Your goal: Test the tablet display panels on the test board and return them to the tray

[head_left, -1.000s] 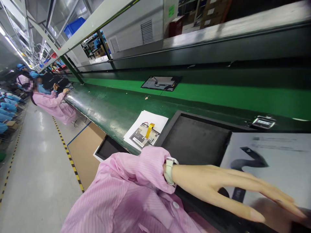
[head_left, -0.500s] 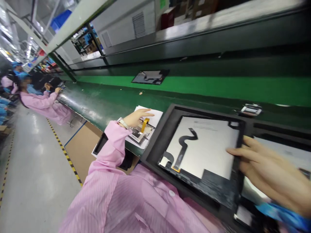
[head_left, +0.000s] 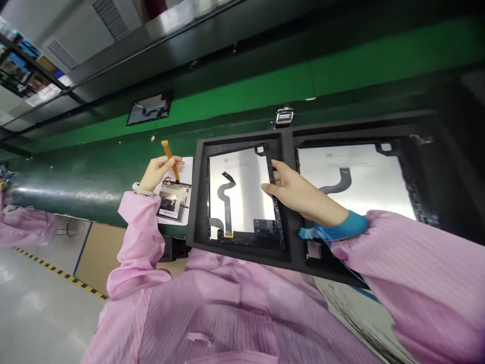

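Left of the black foam tray (head_left: 195, 212), on white paper (head_left: 187, 164): small module (head_left: 173, 196), its orange flex cable (head_left: 168, 151) pinched upright by my left hand (head_left: 157, 171); I'd lift gently, uncreased. Tray's left pocket: display panel (head_left: 242, 187), right hand (head_left: 293, 191) at its right edge, hold unclear. Half a second back, the left hand lay spread over the cable.

Black foam tray (head_left: 288, 242) holds silver-grey panels (head_left: 242, 187); an orange ribbon cable (head_left: 169, 156); green bench (head_left: 98, 167); pink, faintly striped sleeves (head_left: 140, 232); blue cuff (head_left: 341, 230).
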Demonstrator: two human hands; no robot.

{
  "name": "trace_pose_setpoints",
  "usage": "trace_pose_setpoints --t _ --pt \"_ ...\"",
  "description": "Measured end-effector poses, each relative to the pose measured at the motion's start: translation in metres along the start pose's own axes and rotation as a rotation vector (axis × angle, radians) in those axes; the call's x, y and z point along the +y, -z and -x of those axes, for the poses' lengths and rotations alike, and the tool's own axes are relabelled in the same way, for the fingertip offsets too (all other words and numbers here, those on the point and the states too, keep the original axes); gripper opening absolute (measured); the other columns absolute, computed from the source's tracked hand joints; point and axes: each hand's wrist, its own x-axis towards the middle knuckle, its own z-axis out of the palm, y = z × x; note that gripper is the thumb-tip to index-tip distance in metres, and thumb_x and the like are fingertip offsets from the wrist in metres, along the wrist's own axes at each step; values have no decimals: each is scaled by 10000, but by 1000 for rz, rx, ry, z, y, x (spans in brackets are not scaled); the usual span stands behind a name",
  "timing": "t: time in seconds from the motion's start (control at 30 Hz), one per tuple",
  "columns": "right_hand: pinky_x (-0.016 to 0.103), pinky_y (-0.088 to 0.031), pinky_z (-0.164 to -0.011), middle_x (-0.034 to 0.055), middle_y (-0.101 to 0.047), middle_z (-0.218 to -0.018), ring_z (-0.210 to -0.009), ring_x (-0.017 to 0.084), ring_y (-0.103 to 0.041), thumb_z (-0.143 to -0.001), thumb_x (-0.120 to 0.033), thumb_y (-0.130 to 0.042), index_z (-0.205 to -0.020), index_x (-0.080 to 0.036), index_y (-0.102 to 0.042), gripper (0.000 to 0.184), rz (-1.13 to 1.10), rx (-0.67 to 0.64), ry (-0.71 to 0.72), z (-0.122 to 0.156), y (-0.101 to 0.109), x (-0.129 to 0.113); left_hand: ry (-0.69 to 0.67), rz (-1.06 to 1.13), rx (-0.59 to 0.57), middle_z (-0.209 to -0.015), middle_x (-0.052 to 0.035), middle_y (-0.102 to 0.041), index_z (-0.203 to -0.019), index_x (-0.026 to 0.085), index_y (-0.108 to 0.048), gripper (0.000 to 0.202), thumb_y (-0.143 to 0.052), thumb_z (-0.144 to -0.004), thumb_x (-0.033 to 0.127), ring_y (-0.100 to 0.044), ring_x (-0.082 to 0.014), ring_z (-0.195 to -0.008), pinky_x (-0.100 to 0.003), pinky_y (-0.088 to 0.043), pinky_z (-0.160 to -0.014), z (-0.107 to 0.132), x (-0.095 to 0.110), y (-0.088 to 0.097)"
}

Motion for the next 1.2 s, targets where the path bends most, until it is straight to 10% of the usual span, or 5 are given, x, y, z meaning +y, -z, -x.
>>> trace_pose_setpoints --t 0.4,0.87,1.2 --pt "468 -499 -790 251 -620 -1108 -1037 385 -560 -1028 -265 -374 -1344 23 -577 473 1085 125 319 41 -3 -53 -40 350 107 -831 -62 -799 -913 194 -749 366 -805 -785 532 -765 -224 -780 -373 -609 -830 -20 -14 -18" --pt "394 -469 -878 91 -621 -995 -930 226 -542 -916 -253 -599 -961 -161 -652 116 306 -125 384 -13 -41 -43 -194 275 -95 -773 -58 -782 -937 246 -812 256 -747 -889 488 -742 -218 -695 -368 -581 -714 -5 -12 -27" --pt "413 -436 -1004 86 -655 -1090 -1070 210 -574 -1015 -368 -401 -881 -194 -611 304 -41 -399 373 -6 -42 -45 -379 28 -209 -718 -57 -740 -775 235 -786 303 -671 -950 454 -624 -181 -741 -350 -493 -739 -1 5 -39"
